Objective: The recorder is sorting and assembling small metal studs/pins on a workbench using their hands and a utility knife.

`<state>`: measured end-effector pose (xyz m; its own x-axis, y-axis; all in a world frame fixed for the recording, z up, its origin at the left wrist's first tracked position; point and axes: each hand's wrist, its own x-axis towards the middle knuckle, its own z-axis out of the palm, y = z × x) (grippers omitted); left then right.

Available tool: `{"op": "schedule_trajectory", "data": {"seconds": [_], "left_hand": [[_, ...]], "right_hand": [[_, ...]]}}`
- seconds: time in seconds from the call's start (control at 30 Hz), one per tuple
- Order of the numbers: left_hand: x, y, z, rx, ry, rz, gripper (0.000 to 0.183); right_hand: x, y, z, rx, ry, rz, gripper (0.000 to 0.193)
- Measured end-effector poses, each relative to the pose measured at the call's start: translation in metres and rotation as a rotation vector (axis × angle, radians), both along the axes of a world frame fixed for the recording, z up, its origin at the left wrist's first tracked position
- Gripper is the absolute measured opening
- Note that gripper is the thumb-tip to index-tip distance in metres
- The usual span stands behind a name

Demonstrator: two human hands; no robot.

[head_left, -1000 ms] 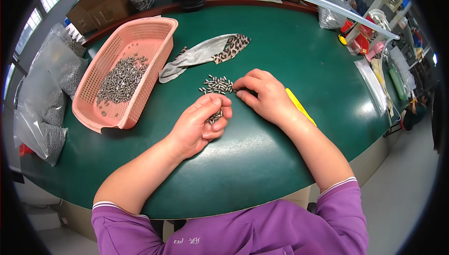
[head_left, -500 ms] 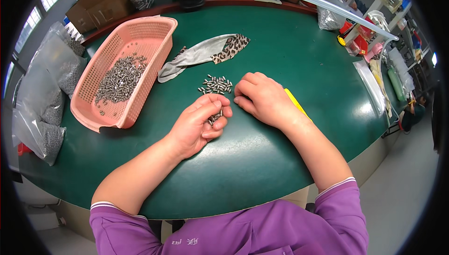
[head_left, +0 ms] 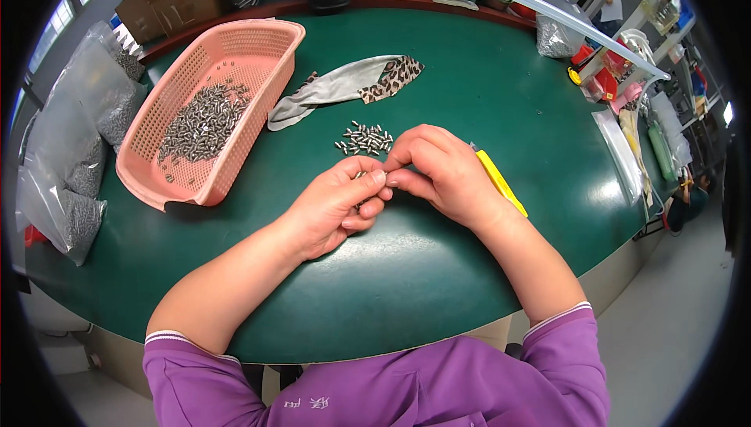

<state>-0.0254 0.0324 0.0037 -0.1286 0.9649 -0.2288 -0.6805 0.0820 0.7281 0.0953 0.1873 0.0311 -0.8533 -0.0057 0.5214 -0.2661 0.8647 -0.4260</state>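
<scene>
Over the green desk [head_left: 438, 270], the left hand [head_left: 332, 208] cups a few small metal pins in a clenched grip, its fingertips meeting the right hand [head_left: 438, 172], which pinches one, just beside the loose pile of pins [head_left: 364, 139] and near the pink basket [head_left: 258, 43].

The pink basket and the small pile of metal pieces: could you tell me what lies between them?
Only bare green table between pink basket and pile, per the head view.
</scene>
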Motion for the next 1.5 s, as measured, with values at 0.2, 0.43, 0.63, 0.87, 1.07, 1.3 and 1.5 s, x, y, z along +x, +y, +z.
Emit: {"op": "schedule_trajectory", "data": {"seconds": [0.2,0.43,0.63,0.87,1.07,1.3,1.5], "left_hand": [[-0.002,-0.002,-0.001,0.009,-0.072,0.018,0.015],[-0.002,-0.002,0.0,0.028,-0.093,0.043,0.02],[0.001,-0.003,0.002,0.047,-0.096,0.083,0.025],[0.0,-0.002,-0.001,0.043,-0.076,0.066,0.024],[0.004,0.0,0.001,-0.002,-0.024,0.093,0.019],[0.006,0.0,0.001,-0.004,0.006,0.112,0.021],[0.006,0.0,0.005,-0.04,-0.042,0.129,0.01]], "right_hand": [[-0.003,0.004,-0.005,-0.056,0.015,-0.206,0.019],[-0.003,0.015,-0.022,-0.002,-0.057,-0.364,0.026],[-0.003,0.013,-0.022,0.07,-0.156,-0.323,0.024],[-0.003,0.017,-0.023,0.007,-0.194,-0.386,0.013],[-0.006,0.005,-0.015,-0.281,-0.144,-0.279,0.009],[-0.004,-0.006,-0.011,-0.408,-0.09,-0.068,0.01],[-0.007,0.014,-0.019,-0.186,-0.056,-0.328,0.021]]}}
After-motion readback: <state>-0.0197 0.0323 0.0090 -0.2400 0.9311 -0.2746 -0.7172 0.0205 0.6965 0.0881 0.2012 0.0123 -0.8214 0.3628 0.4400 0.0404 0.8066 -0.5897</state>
